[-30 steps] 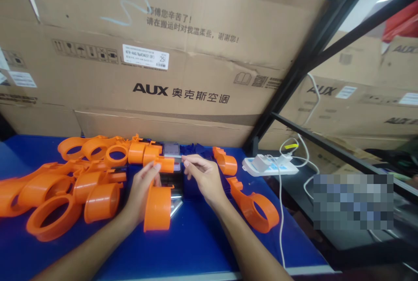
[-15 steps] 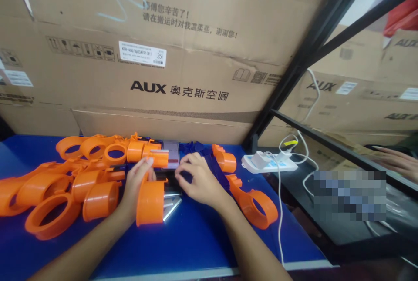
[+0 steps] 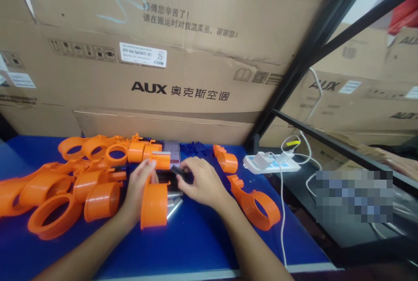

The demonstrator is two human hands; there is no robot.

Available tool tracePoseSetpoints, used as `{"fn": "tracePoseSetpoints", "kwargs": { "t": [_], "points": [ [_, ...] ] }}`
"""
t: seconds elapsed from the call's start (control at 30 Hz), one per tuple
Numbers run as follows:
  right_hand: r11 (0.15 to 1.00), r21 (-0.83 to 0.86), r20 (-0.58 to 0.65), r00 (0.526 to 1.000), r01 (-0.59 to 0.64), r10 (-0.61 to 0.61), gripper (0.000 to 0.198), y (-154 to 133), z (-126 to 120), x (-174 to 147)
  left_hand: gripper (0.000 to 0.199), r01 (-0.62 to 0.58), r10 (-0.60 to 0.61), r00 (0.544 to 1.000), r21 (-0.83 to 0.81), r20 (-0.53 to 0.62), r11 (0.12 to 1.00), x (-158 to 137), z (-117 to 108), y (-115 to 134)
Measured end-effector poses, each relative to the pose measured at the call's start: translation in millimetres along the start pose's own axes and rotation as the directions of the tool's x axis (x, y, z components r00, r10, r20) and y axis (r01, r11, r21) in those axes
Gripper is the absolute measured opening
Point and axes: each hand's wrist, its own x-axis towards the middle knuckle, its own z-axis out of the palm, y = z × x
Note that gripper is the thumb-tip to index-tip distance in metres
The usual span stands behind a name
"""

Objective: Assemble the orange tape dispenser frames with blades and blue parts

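Midway between the front and back edges of the table (image 3: 189,246), the left hand (image 3: 137,186) pinches an orange holder (image 3: 154,206), the right hand (image 3: 203,182) a black piece (image 3: 179,172) near it. The step seems fitting them together; the next move needs careful aligning.

Glossy plastic, matt cardboard

The cup (image 3: 154,206) at lower centre and rings (image 3: 101,201) at lower left are smooth, glossy plastic. Above, the box (image 3: 196,65) is matt cardboard, its label (image 3: 143,55) smooth paper. The blue table (image 3: 196,242) looks smooth; the power strip (image 3: 271,165), right, is plastic.
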Motion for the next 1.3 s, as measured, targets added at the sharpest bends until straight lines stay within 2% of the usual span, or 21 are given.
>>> {"fn": "tracePoseSetpoints", "kwargs": {
  "t": [0.1, 0.23, 0.43, 0.67, 0.8, 0.97, 1.03, 1.13, 1.23, 1.3],
  "points": [
    [0.997, 0.080, -0.215, 0.976, -0.016, 0.033, 0.012, 1.4, -2.9, -0.1, 0.046, 0.012, -0.014, 0.999, 0.051, 0.049, 0.999, -3.2, 1.5, 0.6],
    [0.988, 0.118, -0.297, 0.953, 0.098, -0.059, 0.021, 1.2, 0.5, -1.5, 0.038, -0.011, 0.000, 0.995, 0.119, 0.099, 0.993, -8.2, 5.2, -0.7],
    [0.983, 0.125, -0.273, 0.957, 0.132, -0.094, 0.026, 0.2, 10.4, -3.6, 0.037, -0.084, 0.048, 0.979, 0.180, 0.197, 0.980, -11.6, 7.5, -3.7],
    [0.976, 0.163, -0.225, 0.969, 0.142, -0.104, 0.025, 0.1, 14.3, -3.1, 0.035, -0.071, 0.018, 0.969, 0.205, 0.248, 0.976, -10.1, 6.6, -6.1],
    [0.960, 0.214, -0.164, 0.975, 0.182, -0.148, 0.033, -4.4, 11.8, -4.5, 0.036, -0.023, -0.021, 0.974, 0.194, 0.224, 0.981, -9.7, 7.4, -8.2],
    [0.931, 0.286, -0.123, 0.972, 0.226, -0.198, 0.042, -9.0, 8.7, -6.1, 0.037, 0.085, -0.098, 0.976, 0.073, 0.196, 0.994, -12.6, 10.7, -3.5],
    [0.929, 0.305, -0.162, 0.973, 0.210, -0.166, 0.038, -8.8, 8.8, -5.8, 0.038, 0.119, -0.126, 0.975, 0.048, 0.185, 0.992, -13.6, 11.3, -0.4],
    [0.946, 0.302, -0.290, 0.957, 0.114, -0.022, 0.030, -4.2, 9.7, -4.6, 0.039, 0.169, -0.171, 0.972, 0.024, 0.160, 0.985, -12.2, 10.5, 1.8],
    [0.965, 0.261, -0.428, 0.894, -0.022, 0.136, 0.025, 7.1, 9.1, -2.6, 0.041, 0.180, -0.182, 0.977, 0.028, 0.112, 0.983, -7.8, 9.1, 1.6],
    [0.978, 0.182, -0.470, 0.865, -0.100, 0.176, 0.025, 17.4, 6.6, 0.7, 0.043, 0.175, -0.176, 0.980, 0.026, 0.091, 0.984, -5.3, 9.2, 1.7]
  ]
}}
